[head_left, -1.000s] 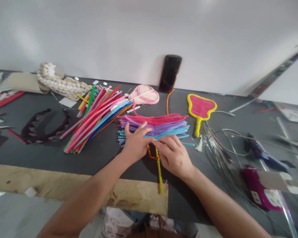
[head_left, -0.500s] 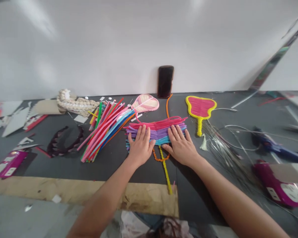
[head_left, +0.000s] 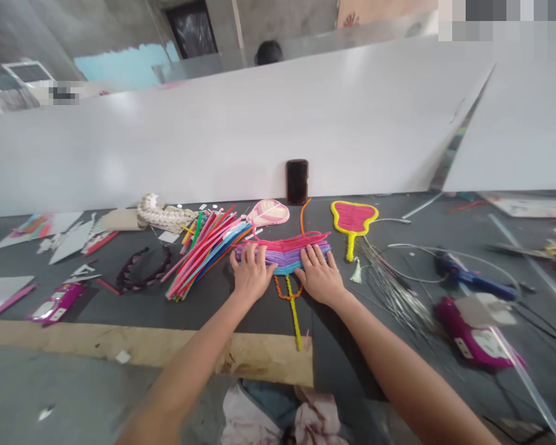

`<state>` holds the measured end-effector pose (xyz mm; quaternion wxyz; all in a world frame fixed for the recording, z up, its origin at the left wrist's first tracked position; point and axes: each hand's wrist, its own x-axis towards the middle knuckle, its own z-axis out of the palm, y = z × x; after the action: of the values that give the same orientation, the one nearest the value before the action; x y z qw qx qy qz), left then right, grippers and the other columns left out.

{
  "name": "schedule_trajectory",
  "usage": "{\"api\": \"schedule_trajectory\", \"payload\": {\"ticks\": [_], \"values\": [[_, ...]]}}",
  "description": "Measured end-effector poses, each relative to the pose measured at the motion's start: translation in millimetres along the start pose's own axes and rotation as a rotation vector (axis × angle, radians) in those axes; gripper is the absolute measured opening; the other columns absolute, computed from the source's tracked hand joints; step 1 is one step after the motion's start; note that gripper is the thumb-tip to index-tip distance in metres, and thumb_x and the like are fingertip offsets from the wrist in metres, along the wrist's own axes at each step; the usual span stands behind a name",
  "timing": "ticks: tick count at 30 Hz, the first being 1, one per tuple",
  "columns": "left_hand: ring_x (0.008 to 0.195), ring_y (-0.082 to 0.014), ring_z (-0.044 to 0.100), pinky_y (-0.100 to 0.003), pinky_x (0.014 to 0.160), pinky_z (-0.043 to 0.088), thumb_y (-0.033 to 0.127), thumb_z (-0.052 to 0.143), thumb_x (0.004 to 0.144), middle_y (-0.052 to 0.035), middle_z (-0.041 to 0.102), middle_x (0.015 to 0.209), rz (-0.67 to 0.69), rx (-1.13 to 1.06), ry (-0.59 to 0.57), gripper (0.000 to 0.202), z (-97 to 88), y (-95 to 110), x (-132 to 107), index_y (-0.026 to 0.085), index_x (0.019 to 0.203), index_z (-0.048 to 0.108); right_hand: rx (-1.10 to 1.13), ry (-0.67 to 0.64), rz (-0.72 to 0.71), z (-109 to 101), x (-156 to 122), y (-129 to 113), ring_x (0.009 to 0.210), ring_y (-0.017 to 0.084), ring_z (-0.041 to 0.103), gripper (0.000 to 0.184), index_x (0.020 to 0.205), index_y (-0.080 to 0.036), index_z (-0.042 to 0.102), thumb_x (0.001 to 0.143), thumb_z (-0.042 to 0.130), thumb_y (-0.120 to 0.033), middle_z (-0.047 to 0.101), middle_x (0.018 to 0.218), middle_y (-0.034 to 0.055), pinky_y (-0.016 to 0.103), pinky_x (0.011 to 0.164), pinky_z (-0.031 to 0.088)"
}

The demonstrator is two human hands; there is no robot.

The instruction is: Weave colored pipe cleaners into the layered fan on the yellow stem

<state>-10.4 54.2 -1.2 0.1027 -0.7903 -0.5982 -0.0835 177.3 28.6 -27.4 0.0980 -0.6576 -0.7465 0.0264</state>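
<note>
A craft workshop — a dark desk (head_left: 134, 306) was strewn with pipe cleaners (head_left: 204, 259), card offcuts (head_left: 71, 241) and a blue hot glue gun (head_left: 472, 278) — before a white partition (head_left: 259, 136) and bare concrete walls (head_left: 41, 31).

The left hand (head_left: 252, 272) is obstructed leftward by the pipe-cleaner pile (head_left: 204, 256); the right hand (head_left: 319, 275) has passage rightward until the silver wire strands (head_left: 391, 290).

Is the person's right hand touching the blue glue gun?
No, the right hand rests on the stack of pink, purple and blue pipe cleaners, far from the blue glue gun.
</note>
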Motion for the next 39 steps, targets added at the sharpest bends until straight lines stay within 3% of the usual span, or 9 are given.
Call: {"api": "schedule_trajectory", "payload": {"ticks": [3, 6, 11, 15, 19, 24, 30, 35, 39], "values": [[0.141, -0.0297, 0.036, -0.059, 0.118, 0.013, 0.030, 0.041, 0.097, -0.0158, 0.050, 0.143, 0.205, 0.007, 0.108, 0.039, -10.3, 10, 5, 0.019, 0.131, 0.056, 0.010, -0.003, -0.005, 0, 1, 1, 0.146, 0.030, 0.024, 0.060, 0.148, -0.011, 0.037, 0.098, 0.036, -0.044, 0.031, 0.156, 0.0141, 0.055, 0.117, 0.017], [0.146, -0.0275, 0.026, -0.058, 0.120, 0.006, 0.032, 0.033, 0.099, -0.0113, 0.045, 0.149, 0.304, -0.018, -0.005, 0.044, -14.1, 22, 20, 0.021, 0.137, 0.051, 0.030, -0.034, 0.005, -2, 1, 1, 0.147, 0.029, 0.022, 0.060, 0.149, -0.011, 0.036, 0.098, 0.036, -0.044, 0.030, 0.156, 0.0136, 0.054, 0.117, 0.016], [0.147, -0.0358, 0.018, -0.067, 0.115, 0.008, 0.056, 0.025, 0.098, -0.0055, 0.031, 0.158, 0.175, -0.087, -0.277, 0.057, 2.0, 25, 36, 0.032, 0.148, 0.036, 0.086, -0.011, -0.005, -5, -2, 2, 0.146, 0.028, 0.025, 0.055, 0.147, -0.014, 0.039, 0.099, 0.035, -0.039, 0.035, 0.155, 0.0116, 0.053, 0.117, 0.018], [0.147, -0.0374, 0.019, -0.069, 0.113, 0.009, 0.059, 0.023, 0.096, -0.0024, 0.027, 0.159, 0.135, -0.135, -0.300, 0.058, 15.9, 21, 35, 0.036, 0.149, 0.033, 0.162, 0.094, -0.047, -21, 7, 15, 0.141, 0.026, 0.035, 0.046, 0.138, -0.017, 0.051, 0.097, 0.034, -0.026, 0.050, 0.145, 0.0101, 0.050, 0.115, 0.023], [0.148, -0.0356, 0.015, -0.068, 0.114, 0.004, 0.060, 0.022, 0.096, -0.0015, 0.025, 0.160, 0.117, -0.173, -0.286, 0.059, 19.2, 21, 32, 0.037, 0.149, 0.031, 0.202, 0.128, 0.006, -51, 44, 41, 0.129, 0.024, 0.048, 0.047, 0.132, -0.014, 0.057, 0.093, 0.031, -0.017, 0.060, 0.133, 0.0121, 0.041, 0.110, 0.033], [0.148, -0.0358, 0.015, -0.067, 0.114, 0.002, 0.060, 0.023, 0.096, -0.0029, 0.028, 0.159, 0.112, -0.226, -0.247, 0.059, 19.8, 22, 30, 0.036, 0.148, 0.035, 0.191, -0.085, 0.011, -62, 94, 55, 0.093, 0.020, 0.066, 0.036, 0.115, -0.019, 0.068, 0.093, 0.041, -0.025, 0.073, 0.103, 0.0070, 0.030, 0.083, 0.049], [0.147, -0.0362, 0.017, -0.067, 0.114, 0.000, 0.060, 0.027, 0.095, -0.0029, 0.031, 0.158, 0.093, -0.300, -0.228, 0.057, 20.7, 23, 29, 0.036, 0.146, 0.039, 0.129, -0.314, -0.032, -54, 115, 51, 0.076, 0.016, 0.063, 0.019, 0.088, -0.022, 0.074, 0.078, 0.064, -0.035, 0.072, 0.082, 0.0012, 0.023, 0.066, 0.044], [0.148, -0.0365, 0.015, -0.067, 0.115, -0.002, 0.059, 0.030, 0.095, -0.0027, 0.030, 0.158, 0.079, -0.347, -0.221, 0.057, 23.1, 24, 28, 0.035, 0.146, 0.040, 0.152, -0.411, -0.062, -62, 119, 54, 0.061, 0.012, 0.052, 0.031, 0.071, -0.018, 0.069, 0.083, 0.054, -0.043, 0.059, 0.061, -0.0019, 0.023, 0.056, 0.037], [0.148, -0.0370, 0.012, -0.067, 0.115, -0.003, 0.060, 0.029, 0.095, -0.0031, 0.028, 0.159, 0.082, -0.358, -0.239, 0.058, 24.2, 24, 28, 0.034, 0.146, 0.041, 0.184, -0.409, -0.033, -65, 116, 65, 0.055, 0.011, 0.044, 0.042, 0.068, -0.018, 0.062, 0.087, 0.043, -0.050, 0.048, 0.055, -0.0037, 0.022, 0.051, 0.033]]}}
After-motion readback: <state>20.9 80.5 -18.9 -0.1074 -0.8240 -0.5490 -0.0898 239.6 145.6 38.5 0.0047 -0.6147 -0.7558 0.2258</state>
